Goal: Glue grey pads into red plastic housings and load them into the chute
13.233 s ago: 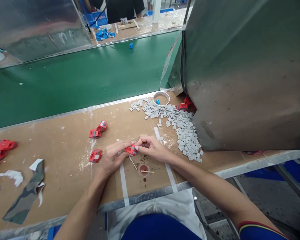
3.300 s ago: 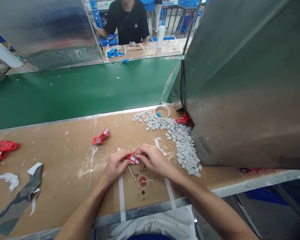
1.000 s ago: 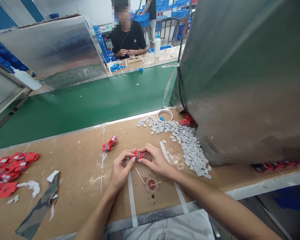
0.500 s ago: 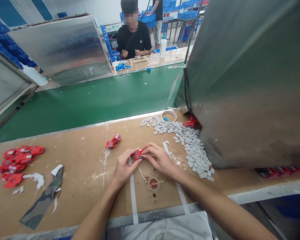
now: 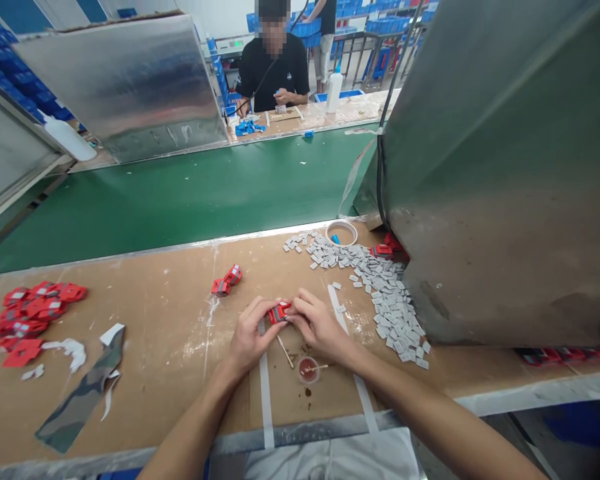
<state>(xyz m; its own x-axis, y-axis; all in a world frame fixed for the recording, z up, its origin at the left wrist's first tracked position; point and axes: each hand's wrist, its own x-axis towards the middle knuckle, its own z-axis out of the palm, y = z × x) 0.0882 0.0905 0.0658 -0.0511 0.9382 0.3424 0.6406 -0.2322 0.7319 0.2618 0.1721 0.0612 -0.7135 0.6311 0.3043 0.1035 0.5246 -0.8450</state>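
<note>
A small red and grey plastic part (image 5: 279, 312) is held between my two hands above the cardboard-covered bench. My left hand (image 5: 250, 335) grips its left side with thumb and fingers. The fingertips of my right hand (image 5: 320, 323) pinch its right side; whether they hold a smaller piece is too small to tell. Just below lie a wooden stick (image 5: 285, 352) and a little cup of reddish liquid (image 5: 309, 369) with another stick in it. Two similar red parts (image 5: 227, 281) sit beyond my left hand.
Many small grey plates (image 5: 393, 300) spread at the right, beside a tape roll (image 5: 341, 233) and a large metal panel (image 5: 505, 187). Red parts (image 5: 35, 310) are heaped at far left near a camouflage strip (image 5: 83, 393). Beyond a green belt (image 5: 205, 187) sits a co-worker (image 5: 275, 73).
Both hands stay around the red part, which has turned slightly. My view has shifted a little. Across the belt, the co-worker's hand has lowered to the bench.
</note>
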